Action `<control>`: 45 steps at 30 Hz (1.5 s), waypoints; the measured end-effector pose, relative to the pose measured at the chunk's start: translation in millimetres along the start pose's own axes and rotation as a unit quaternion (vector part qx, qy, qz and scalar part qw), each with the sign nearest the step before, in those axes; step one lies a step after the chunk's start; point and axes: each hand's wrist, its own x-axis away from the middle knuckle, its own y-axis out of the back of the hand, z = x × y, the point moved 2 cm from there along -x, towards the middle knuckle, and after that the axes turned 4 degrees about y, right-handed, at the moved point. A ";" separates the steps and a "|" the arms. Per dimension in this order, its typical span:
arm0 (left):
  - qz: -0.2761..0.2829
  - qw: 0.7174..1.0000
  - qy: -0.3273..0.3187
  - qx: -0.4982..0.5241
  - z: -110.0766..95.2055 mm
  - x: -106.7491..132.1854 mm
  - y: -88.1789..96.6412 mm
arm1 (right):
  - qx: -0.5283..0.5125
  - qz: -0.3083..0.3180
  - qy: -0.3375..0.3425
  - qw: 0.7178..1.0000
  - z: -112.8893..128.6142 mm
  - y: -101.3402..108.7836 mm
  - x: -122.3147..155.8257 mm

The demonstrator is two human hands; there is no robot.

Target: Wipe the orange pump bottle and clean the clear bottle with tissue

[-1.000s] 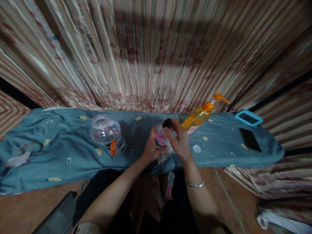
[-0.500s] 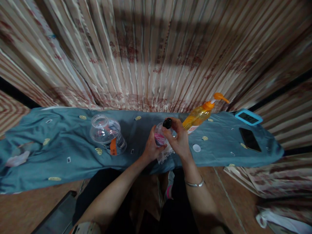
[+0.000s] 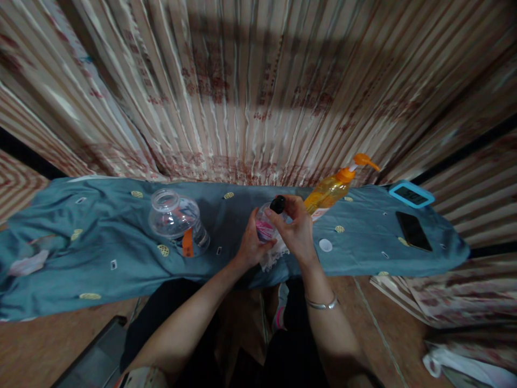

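Upright between my hands stands a small clear bottle (image 3: 264,227) with a pink label. My left hand (image 3: 252,242) is wrapped round its body from the left. The fingers and thumb of my right hand (image 3: 297,223) close on the bottle's black top (image 3: 278,204); whether it is a cap or a pump I cannot tell. Under and beside the bottle lies a white lacy cloth (image 3: 274,260), partly hidden by my hands. Just behind my right hand is a yellow pump bottle (image 3: 328,193) with an orange head.
A large clear plastic jar (image 3: 173,223) with an orange label stands left on the blue-green cloth (image 3: 133,237). To the right are a white disc (image 3: 325,245), a blue-framed digital clock (image 3: 412,194) and a phone (image 3: 414,230). Behind hangs a curtain (image 3: 242,108).
Almost nothing differs. Both hands keep their hold on the bottle and its black top, with only a slight shift of the right fingers.
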 end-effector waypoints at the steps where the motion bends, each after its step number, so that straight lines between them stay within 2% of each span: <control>1: 0.001 1.000 0.000 0.001 -0.4 0.2 0.2 | 0.000 -0.008 -0.004 1.000 -1.6 -0.3 0.1; 3: 0.003 1.000 0.003 0.002 -1.6 0.6 0.6 | 0.001 -0.010 -0.007 1.000 -3.8 -0.2 0.3; 9: 0.008 1.000 -0.001 0.001 -5.5 -0.3 1.0 | -0.006 0.043 0.020 0.999 2.5 2.1 1.9; 16: 0.013 1.000 0.015 -0.001 -5.6 -0.6 -0.3 | -0.002 -0.010 -0.002 1.000 -3.4 -1.8 1.2; 25: 0.005 1.000 0.015 0.002 -5.2 -0.5 -0.5 | 0.029 0.023 0.024 0.999 4.3 5.0 1.0; 35: 0.008 1.000 0.013 -0.001 -5.1 0.0 -1.1 | 0.000 0.091 0.042 0.995 2.2 9.2 2.2; 38: 0.012 1.000 0.015 0.003 -6.7 0.0 -0.3 | 0.012 0.074 0.039 0.996 4.0 9.5 0.7; 42: 0.004 1.000 0.016 0.004 -7.5 -0.1 0.2 | 0.044 0.007 0.015 0.999 3.3 9.1 -0.9; 45: 0.003 1.000 0.020 0.002 -6.8 -0.1 -0.2 | 0.045 0.006 0.010 0.999 3.5 9.9 -1.5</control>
